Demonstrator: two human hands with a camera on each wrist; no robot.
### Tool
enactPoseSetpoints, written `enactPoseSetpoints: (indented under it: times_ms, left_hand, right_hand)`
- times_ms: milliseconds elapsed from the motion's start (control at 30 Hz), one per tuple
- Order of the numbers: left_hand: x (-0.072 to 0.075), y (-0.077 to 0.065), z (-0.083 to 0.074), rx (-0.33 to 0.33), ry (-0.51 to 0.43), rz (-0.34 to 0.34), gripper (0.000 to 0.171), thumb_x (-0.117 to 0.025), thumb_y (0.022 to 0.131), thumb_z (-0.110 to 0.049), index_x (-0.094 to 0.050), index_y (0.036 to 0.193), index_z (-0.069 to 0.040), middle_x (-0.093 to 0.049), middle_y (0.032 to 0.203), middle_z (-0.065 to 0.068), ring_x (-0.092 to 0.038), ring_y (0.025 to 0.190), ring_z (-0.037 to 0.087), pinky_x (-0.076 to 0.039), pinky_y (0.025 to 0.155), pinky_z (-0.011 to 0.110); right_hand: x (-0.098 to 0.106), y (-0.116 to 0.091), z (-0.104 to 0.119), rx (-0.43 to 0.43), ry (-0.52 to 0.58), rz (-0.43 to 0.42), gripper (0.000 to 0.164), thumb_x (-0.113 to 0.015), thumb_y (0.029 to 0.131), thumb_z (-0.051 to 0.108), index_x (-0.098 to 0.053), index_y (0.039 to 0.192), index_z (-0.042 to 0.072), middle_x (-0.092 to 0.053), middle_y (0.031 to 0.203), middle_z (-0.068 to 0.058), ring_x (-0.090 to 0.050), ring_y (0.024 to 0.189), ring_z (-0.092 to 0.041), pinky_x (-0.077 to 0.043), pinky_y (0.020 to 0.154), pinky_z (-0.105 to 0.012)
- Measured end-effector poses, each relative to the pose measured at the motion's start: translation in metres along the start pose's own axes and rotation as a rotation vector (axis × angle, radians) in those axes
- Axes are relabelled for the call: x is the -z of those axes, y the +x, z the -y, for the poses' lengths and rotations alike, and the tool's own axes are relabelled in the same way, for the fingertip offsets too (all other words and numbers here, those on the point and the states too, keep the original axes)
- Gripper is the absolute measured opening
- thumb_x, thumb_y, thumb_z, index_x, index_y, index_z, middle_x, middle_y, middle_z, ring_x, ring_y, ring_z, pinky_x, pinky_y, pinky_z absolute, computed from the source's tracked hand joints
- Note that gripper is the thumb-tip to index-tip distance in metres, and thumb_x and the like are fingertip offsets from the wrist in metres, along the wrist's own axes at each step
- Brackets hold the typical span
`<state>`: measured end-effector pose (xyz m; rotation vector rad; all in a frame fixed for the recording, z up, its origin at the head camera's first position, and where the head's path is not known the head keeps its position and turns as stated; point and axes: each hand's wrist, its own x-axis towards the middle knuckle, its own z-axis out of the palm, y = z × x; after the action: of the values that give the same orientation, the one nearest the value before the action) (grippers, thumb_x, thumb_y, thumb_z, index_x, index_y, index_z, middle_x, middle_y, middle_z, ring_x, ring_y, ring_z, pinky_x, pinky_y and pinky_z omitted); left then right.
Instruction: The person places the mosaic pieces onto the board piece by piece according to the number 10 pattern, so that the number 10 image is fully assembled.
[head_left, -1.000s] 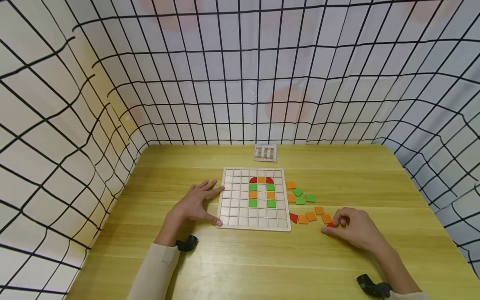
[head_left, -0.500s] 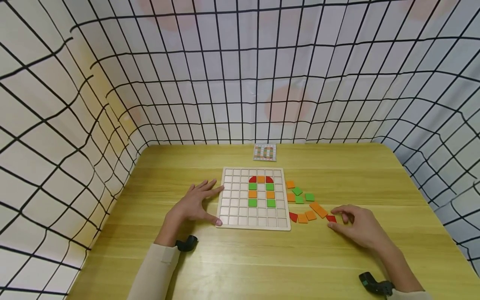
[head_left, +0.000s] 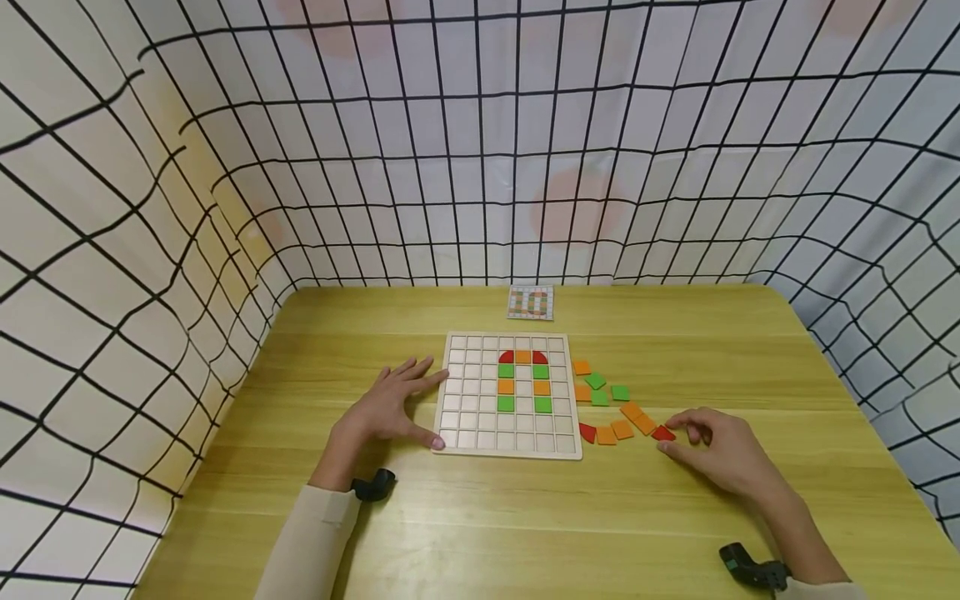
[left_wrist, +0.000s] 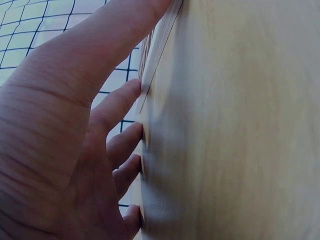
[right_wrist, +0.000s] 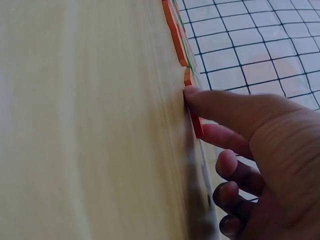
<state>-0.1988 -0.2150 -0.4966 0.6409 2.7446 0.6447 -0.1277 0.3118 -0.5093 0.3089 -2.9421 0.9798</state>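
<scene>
A pale square grid board (head_left: 468, 421) lies mid-table, with red, orange and green tiles forming an arch in its cells. My left hand (head_left: 386, 408) is spread at the board's left side, thumb at the near corner and index finger touching the edge. In the left wrist view, that hand's (left_wrist: 75, 115) other fingertips rest on the table. To the right, my right hand (head_left: 716, 450) pinches a red quarter-round tile (head_left: 663, 433) between thumb and index finger, flat on the table. The right wrist view shows the thumb across this red tile (right_wrist: 197, 126), hiding part of it.
Two orange tiles (head_left: 637, 418) lie end to end beside the held tile. Other loose orange and green tiles (head_left: 619, 392), plus a red tile (head_left: 587, 432), lie right of the board. A small pattern card (head_left: 531, 303) lies behind it. Black-gridded white cloth (head_left: 480, 183) surrounds the table.
My right hand has shifted slightly right and away from me. The red tile has moved the same way and turned, and the two orange tiles beside it now lie in line.
</scene>
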Motion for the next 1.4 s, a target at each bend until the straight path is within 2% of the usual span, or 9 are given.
enactPoseSetpoints:
  times_ms: [433,633,800,1033,1400]
  left_hand:
    - [0.000,-0.001,0.003,0.004,0.005,0.010,0.118,-0.086,0.060,-0.076,-0.038,0.160,-0.037,-0.018,0.173,0.003,-0.010,0.161,0.035,-0.003,0.127,0.067]
    - [0.000,-0.002,0.003,0.006,0.010,0.003,0.118,-0.086,0.059,-0.076,-0.038,0.160,-0.036,-0.019,0.173,0.004,-0.011,0.161,0.035,-0.004,0.127,0.068]
    - [0.000,-0.004,0.002,-0.008,0.010,-0.003,0.119,-0.087,0.060,-0.074,-0.038,0.160,-0.034,-0.021,0.173,0.006,-0.012,0.161,0.037,-0.005,0.126,0.069]
    - [0.000,-0.004,-0.001,-0.014,0.022,-0.002,0.119,-0.087,0.060,-0.074,-0.037,0.160,-0.034,-0.021,0.173,0.005,-0.012,0.161,0.036,-0.005,0.126,0.069]
    - [0.000,-0.002,0.001,-0.032,0.035,-0.021,0.119,-0.084,0.060,-0.078,-0.037,0.160,-0.035,-0.022,0.173,0.005,-0.014,0.160,0.037,-0.006,0.126,0.069]
  right_hand:
    - [-0.003,0.007,0.002,0.026,0.027,0.060,0.023,-0.077,0.093,0.042,-0.076,0.107,0.023,-0.055,0.078,0.005,-0.045,0.067,-0.008,-0.035,0.063,-0.024]
    - [-0.004,0.019,0.009,0.041,0.060,0.102,0.025,-0.075,0.093,0.045,-0.075,0.109,0.026,-0.056,0.082,0.004,-0.049,0.075,-0.009,-0.039,0.067,-0.024]
    - [-0.014,0.034,0.019,0.086,0.077,0.105,0.024,-0.077,0.092,0.043,-0.075,0.109,0.025,-0.057,0.084,0.006,-0.052,0.081,-0.011,-0.043,0.071,-0.023]
    - [-0.029,0.054,0.039,0.175,0.080,0.104,0.020,-0.080,0.091,0.038,-0.076,0.105,0.025,-0.055,0.081,0.009,-0.052,0.080,-0.012,-0.042,0.072,-0.024]
    - [-0.056,0.069,0.069,0.219,0.114,0.151,0.017,-0.082,0.089,0.035,-0.075,0.102,0.027,-0.053,0.077,0.009,-0.052,0.077,-0.012,-0.041,0.071,-0.025]
